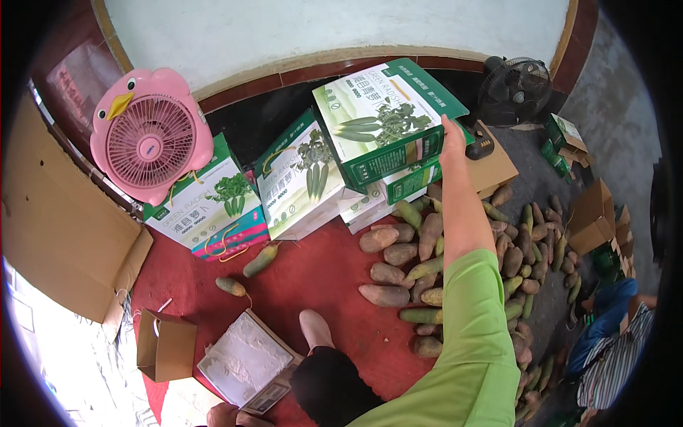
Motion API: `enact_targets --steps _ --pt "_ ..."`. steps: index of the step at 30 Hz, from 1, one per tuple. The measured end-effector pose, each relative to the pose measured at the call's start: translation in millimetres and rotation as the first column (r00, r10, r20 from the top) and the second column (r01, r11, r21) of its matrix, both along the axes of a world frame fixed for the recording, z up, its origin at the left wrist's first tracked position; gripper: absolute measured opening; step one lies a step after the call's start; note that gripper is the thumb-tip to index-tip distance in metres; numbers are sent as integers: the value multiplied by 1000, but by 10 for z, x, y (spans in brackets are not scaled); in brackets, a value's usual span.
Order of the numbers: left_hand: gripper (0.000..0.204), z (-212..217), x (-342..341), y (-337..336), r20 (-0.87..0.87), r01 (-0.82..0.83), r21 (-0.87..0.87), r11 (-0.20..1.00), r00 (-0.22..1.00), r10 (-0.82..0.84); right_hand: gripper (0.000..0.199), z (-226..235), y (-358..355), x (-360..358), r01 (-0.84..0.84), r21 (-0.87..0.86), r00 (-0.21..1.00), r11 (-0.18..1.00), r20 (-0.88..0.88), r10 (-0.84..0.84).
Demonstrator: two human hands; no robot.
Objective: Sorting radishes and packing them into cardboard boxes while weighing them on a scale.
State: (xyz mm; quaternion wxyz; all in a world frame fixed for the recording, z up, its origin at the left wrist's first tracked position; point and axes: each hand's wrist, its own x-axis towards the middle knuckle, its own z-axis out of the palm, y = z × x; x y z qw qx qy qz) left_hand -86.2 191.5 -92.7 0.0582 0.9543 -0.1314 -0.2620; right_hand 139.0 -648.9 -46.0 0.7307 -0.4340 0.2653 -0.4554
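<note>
Head view: right hand (453,141) holds boxy cardboard carton (380,121).

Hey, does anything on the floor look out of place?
Slightly: a green vegetable and a smaller one lie on the red floor, apart from the large pile to their right, so they look stray.

white glare lower left; edges bend.

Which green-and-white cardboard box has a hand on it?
The topmost green-and-white cardboard box: the bare right hand touches its right edge; no hand touches the others.
</note>
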Motion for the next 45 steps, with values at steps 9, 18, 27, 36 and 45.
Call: enact_targets --steps 9,18,27,36,45 --pt "18 -18 -46 -4 -4 -55 -38 998 998 55 32 250 67 57 130 46 991 990 6 -130" --pt "17 33 -87 -17 13 -119 -67 991 993 120 16 977 787 -211 324 -475 930 818 2 -368" --pt "15 70 -159 13 120 -123 -182 976 982 146 12 1037 970 -1051 216 -459 956 862 -79 -282" --pt "17 256 -360 165 183 -71 -227 971 976 114 15 1652 1479 -1272 322 -769 894 552 54 -446" --pt "17 348 -448 255 217 -102 -245 964 963 158 16 2411 2093 -1681 -36 -955 927 293 -141 -347"
